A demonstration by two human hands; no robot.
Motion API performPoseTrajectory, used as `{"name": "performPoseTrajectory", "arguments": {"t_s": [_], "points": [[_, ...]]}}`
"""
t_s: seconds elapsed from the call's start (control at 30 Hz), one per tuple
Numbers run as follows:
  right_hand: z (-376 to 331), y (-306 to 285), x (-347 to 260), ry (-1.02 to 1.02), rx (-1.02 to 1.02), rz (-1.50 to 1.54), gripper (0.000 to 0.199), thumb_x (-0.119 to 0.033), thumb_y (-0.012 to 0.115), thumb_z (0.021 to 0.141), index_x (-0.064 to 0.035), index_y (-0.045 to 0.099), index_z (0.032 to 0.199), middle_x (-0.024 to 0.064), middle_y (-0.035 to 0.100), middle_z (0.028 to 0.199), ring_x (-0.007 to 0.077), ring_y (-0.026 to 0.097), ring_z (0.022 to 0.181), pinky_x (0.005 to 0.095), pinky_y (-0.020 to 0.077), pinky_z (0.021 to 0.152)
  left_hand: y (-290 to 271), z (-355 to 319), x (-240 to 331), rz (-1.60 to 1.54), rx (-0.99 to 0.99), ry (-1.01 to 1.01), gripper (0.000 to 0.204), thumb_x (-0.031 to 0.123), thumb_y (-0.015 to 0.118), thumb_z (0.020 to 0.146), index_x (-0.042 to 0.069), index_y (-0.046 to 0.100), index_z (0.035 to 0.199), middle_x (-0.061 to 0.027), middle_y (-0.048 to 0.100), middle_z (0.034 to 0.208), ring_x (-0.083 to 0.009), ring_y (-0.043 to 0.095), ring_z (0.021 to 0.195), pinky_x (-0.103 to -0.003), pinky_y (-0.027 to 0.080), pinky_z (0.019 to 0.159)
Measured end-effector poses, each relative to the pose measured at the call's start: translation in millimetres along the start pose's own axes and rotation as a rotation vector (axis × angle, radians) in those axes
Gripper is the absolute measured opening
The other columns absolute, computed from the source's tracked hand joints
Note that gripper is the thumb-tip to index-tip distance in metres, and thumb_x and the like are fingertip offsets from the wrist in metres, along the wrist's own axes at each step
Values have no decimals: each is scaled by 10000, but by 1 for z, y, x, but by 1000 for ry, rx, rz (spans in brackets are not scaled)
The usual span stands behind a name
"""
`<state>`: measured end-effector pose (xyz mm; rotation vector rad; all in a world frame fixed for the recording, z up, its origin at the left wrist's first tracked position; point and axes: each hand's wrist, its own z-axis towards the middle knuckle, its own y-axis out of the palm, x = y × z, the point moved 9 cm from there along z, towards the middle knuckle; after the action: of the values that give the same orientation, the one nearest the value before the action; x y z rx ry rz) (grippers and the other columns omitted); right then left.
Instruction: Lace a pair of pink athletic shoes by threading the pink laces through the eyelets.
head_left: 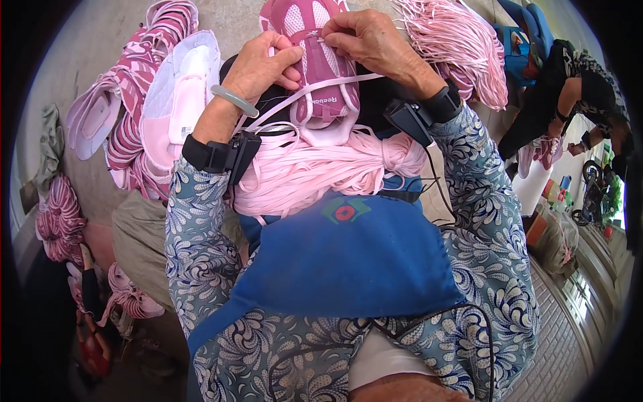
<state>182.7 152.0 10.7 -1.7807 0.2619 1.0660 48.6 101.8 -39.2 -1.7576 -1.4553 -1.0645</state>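
Observation:
A pink shoe upper lies before me, toe end away, with mesh panels and a pale-edged collar. My left hand is closed at its left side, thumb and fingers pinched on a pale strip that looks like a shoelace. At the right row of eyelets my right hand pinches with thumb and forefinger; what sits between those fingertips is hidden. A pale pink shoelace crosses the upper below both hands. Across my lap, nearer me, rests a thick bundle of pale pink laces.
Stacked pink uppers and a pale-lined upper lie to the left. Another lace bundle hangs at the far right. A co-worker handles pink uppers at right; another person's arm shows at lower left. Dark cables run beside my right wrist.

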Motion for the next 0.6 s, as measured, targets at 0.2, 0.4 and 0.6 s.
{"name": "performPoseTrajectory", "arguments": {"t_s": [0.2, 0.4, 0.6], "points": [[5, 6, -5, -16, -24, 90, 125, -112, 554, 834, 8, 583, 852, 114, 564, 641, 240, 558, 547, 361, 445, 509, 1, 1, -3, -35, -28, -22, 178, 171, 622, 872, 33, 509, 886, -65, 604, 697, -115, 616, 560, -210, 536, 525], [13, 10, -34, -300, 146, -197, 144, -136, 626, 809, -8, 613, 872, 152, 610, 747, 269, 615, 658, 340, 496, 625, -2, 0, 1, -90, -9, -21, 166, 165, 620, 872, 36, 515, 876, -47, 590, 678, -105, 599, 535, -197, 516, 499], [-11, -9, -41, -423, 251, -280, 183, -185, 664, 796, -59, 648, 928, 127, 577, 876, 264, 589, 791, 339, 487, 691, -13, -22, 31, 452, 317, 524, 252, 211, 508, 934, -11, 527, 1051, -87, 639, 770, -153, 623, 680, -275, 489, 611]]}}
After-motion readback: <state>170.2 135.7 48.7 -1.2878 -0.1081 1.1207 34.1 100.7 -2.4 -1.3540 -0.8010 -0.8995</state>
